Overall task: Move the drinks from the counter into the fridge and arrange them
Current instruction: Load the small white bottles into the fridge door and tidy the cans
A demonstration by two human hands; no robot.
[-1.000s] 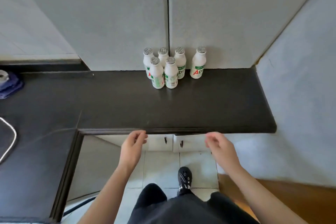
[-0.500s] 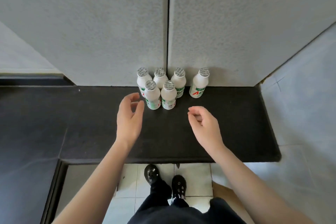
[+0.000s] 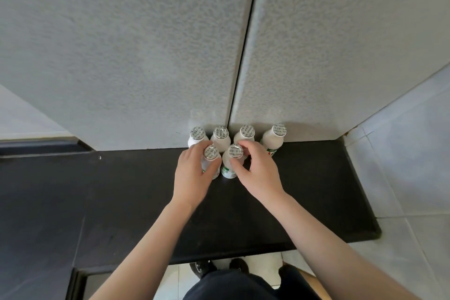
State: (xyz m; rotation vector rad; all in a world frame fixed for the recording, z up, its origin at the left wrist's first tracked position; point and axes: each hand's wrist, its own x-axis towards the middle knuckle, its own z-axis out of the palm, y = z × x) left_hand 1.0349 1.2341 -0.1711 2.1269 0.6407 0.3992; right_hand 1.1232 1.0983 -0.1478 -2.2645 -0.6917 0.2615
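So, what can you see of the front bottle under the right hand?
The front right drink bottle is small, white and plastic-looking, with a printed silvery foil cap and a green label low down. It stands upright on the black counter, close beside the front left bottle. The right hand has it in its grip, thumb in front, fingers curled behind the neck.

Two grey, rough-textured panels (image 3: 121,44) fill the upper view and meet at a dark upright seam (image 3: 243,56). A pale tiled wall (image 3: 409,153) runs along the right side, and a plain white wall (image 3: 24,114) shows at far left. Low in the view, light floor tiles (image 3: 175,282) lie under two black shoes (image 3: 202,268), set side by side. Dark trousers (image 3: 243,285) cover the bottom edge, with a strip of brown wood (image 3: 314,285) just to their right.
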